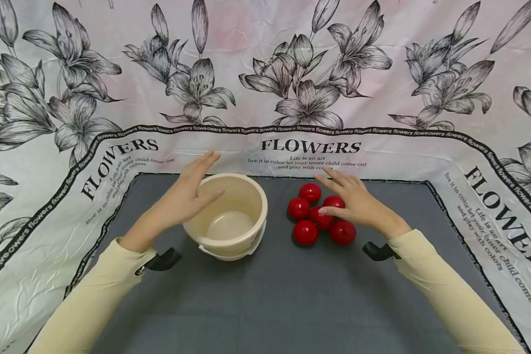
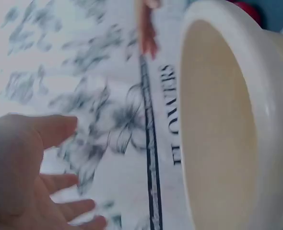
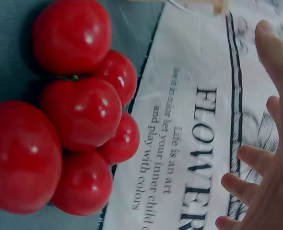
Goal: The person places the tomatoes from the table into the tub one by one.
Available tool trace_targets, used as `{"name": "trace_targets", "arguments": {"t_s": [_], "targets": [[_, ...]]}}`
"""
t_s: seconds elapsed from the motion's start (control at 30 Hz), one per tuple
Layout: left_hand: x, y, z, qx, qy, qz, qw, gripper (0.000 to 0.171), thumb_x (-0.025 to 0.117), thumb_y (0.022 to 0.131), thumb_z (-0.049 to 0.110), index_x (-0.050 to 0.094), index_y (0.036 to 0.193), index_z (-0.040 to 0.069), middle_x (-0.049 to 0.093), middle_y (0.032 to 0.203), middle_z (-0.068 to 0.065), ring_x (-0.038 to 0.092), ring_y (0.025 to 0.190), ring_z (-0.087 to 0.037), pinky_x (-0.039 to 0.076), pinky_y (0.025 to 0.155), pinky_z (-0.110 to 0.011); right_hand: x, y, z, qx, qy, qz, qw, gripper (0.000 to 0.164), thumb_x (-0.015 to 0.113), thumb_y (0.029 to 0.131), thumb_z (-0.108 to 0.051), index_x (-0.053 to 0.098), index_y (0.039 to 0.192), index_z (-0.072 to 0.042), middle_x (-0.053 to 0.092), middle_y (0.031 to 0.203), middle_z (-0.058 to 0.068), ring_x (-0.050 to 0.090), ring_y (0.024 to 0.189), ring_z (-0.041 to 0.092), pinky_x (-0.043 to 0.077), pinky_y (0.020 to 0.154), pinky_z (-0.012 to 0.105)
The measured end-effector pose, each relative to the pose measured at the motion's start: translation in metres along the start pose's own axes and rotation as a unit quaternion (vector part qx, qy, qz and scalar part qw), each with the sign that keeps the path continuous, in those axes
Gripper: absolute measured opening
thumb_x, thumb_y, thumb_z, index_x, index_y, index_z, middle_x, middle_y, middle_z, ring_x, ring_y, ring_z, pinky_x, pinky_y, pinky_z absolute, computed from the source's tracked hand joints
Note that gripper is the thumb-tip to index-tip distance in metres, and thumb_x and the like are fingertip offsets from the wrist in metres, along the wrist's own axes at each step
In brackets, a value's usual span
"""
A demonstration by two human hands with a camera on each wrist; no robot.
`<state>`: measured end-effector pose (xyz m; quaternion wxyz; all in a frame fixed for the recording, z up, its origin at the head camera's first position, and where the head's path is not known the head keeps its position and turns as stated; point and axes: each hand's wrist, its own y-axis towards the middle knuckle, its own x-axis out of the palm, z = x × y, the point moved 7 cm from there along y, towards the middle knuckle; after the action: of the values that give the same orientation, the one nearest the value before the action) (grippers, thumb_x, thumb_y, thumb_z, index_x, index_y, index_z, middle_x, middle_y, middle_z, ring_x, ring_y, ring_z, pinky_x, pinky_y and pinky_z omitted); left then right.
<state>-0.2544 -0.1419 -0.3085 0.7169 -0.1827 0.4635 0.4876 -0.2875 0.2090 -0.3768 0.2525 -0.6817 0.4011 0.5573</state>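
A cream-coloured bucket [image 1: 230,236] with a white handle stands upright on the grey cloth, and its inside shows bare. My left hand [image 1: 188,191] is spread over the bucket's left rim, holding nothing; in the left wrist view its fingers [image 2: 60,129] are apart from the wall. To the right of the bucket lies a cluster of several red tomatoes [image 1: 305,232], close against one another. Above the right side of that cluster hovers my right hand [image 1: 354,199], fingers extended and nothing in it. The right wrist view shows the tomatoes [image 3: 81,112] beside this hand [image 3: 261,177].
Under everything lies a cloth with a dark grey middle [image 1: 265,305] and a white printed border [image 1: 309,152] bearing flowers and lettering. A black strap [image 1: 161,259] sits at the left wrist, another strap [image 1: 378,250] at the right.
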Motion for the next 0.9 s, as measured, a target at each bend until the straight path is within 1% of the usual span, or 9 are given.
{"name": "trace_targets", "arguments": {"t_s": [0.07, 0.17, 0.3, 0.4, 0.47, 0.6, 0.67, 0.73, 0.9], "targets": [[-0.006, -0.010, -0.017, -0.050, -0.048, -0.006, 0.9976, 0.074, 0.057, 0.100, 0.033, 0.017, 0.159, 0.017, 0.014, 0.167, -0.013, 0.015, 0.153, -0.041, 0.019, 0.120, -0.066, 0.002, 0.005, 0.012, 0.018, 0.040, 0.007, 0.999, 0.084, 0.066, 0.090, -0.050, 0.021, 0.158, -0.032, 0.019, 0.166, 0.010, 0.023, 0.149, 0.042, 0.018, 0.116, 0.070], [-0.006, -0.026, -0.039, -0.114, -0.116, -0.025, 0.9864, 0.072, 0.054, 0.102, 0.029, 0.015, 0.159, 0.011, 0.014, 0.166, -0.018, 0.018, 0.151, -0.045, 0.024, 0.119, -0.063, 0.008, 0.012, 0.032, 0.063, 0.120, 0.008, 0.991, 0.082, 0.065, 0.092, -0.049, 0.017, 0.157, -0.039, 0.021, 0.166, 0.007, 0.024, 0.150, 0.040, 0.022, 0.114, 0.072], [-0.001, -0.047, -0.061, -0.172, -0.189, -0.017, 0.9665, 0.069, 0.051, 0.103, 0.023, 0.014, 0.158, 0.005, 0.017, 0.164, -0.022, 0.023, 0.149, -0.045, 0.028, 0.117, -0.062, 0.018, 0.017, 0.061, 0.118, 0.239, 0.015, 0.964, 0.080, 0.063, 0.094, -0.047, 0.012, 0.155, -0.048, 0.024, 0.165, 0.004, 0.027, 0.150, 0.036, 0.024, 0.115, 0.069], [0.006, -0.060, -0.072, -0.189, -0.232, 0.002, 0.9541, 0.063, 0.049, 0.103, 0.016, 0.018, 0.156, 0.000, 0.026, 0.160, -0.025, 0.034, 0.144, -0.044, 0.035, 0.114, -0.060, 0.025, 0.019, 0.080, 0.137, 0.313, 0.032, 0.939, 0.078, 0.063, 0.096, -0.040, 0.014, 0.156, -0.044, 0.030, 0.163, 0.009, 0.033, 0.147, 0.035, 0.028, 0.117, 0.063], [0.013, -0.065, -0.077, -0.196, -0.260, 0.006, 0.9456, 0.061, 0.049, 0.103, 0.014, 0.020, 0.155, -0.003, 0.031, 0.157, -0.028, 0.047, 0.136, -0.042, 0.043, 0.111, -0.052, 0.030, 0.017, 0.093, 0.149, 0.358, 0.044, 0.921, 0.078, 0.063, 0.096, -0.037, 0.016, 0.158, -0.039, 0.033, 0.161, 0.012, 0.035, 0.146, 0.036, 0.030, 0.117, 0.060], [0.029, -0.072, -0.085, -0.211, -0.313, 0.005, 0.9260, 0.059, 0.050, 0.103, 0.014, 0.025, 0.153, -0.005, 0.039, 0.149, -0.031, 0.068, 0.110, -0.021, 0.057, 0.093, -0.033, 0.043, 0.008, 0.114, 0.177, 0.406, 0.047, 0.895, 0.076, 0.062, 0.097, -0.036, 0.017, 0.158, -0.036, 0.036, 0.159, 0.015, 0.037, 0.146, 0.035, 0.029, 0.117, 0.060], [0.034, -0.073, -0.089, -0.217, -0.345, 0.011, 0.9132, 0.058, 0.051, 0.103, 0.014, 0.027, 0.153, -0.005, 0.042, 0.147, -0.031, 0.068, 0.102, -0.009, 0.059, 0.086, -0.026, 0.050, 0.001, 0.120, 0.189, 0.415, 0.037, 0.889, 0.076, 0.063, 0.096, -0.037, 0.018, 0.158, -0.036, 0.036, 0.159, 0.014, 0.036, 0.147, 0.033, 0.027, 0.118, 0.061], [0.039, -0.074, -0.092, -0.223, -0.377, 0.018, 0.8989, 0.058, 0.051, 0.103, 0.014, 0.028, 0.152, -0.004, 0.044, 0.145, -0.029, 0.067, 0.099, -0.002, 0.060, 0.084, -0.025, 0.058, -0.004, 0.125, 0.193, 0.420, 0.024, 0.886, 0.078, 0.064, 0.096, -0.038, 0.018, 0.158, -0.035, 0.035, 0.160, 0.015, 0.035, 0.147, 0.034, 0.025, 0.119, 0.062], [0.046, -0.077, -0.094, -0.229, -0.451, 0.032, 0.8618, 0.061, 0.052, 0.103, 0.014, 0.024, 0.153, -0.005, 0.060, 0.124, -0.003, 0.067, 0.098, -0.002, 0.060, 0.080, -0.024, 0.076, -0.012, 0.130, 0.196, 0.425, -0.002, 0.884, 0.080, 0.068, 0.093, -0.038, 0.021, 0.158, -0.031, 0.036, 0.159, 0.014, 0.037, 0.145, 0.036, 0.031, 0.116, 0.060]]}}
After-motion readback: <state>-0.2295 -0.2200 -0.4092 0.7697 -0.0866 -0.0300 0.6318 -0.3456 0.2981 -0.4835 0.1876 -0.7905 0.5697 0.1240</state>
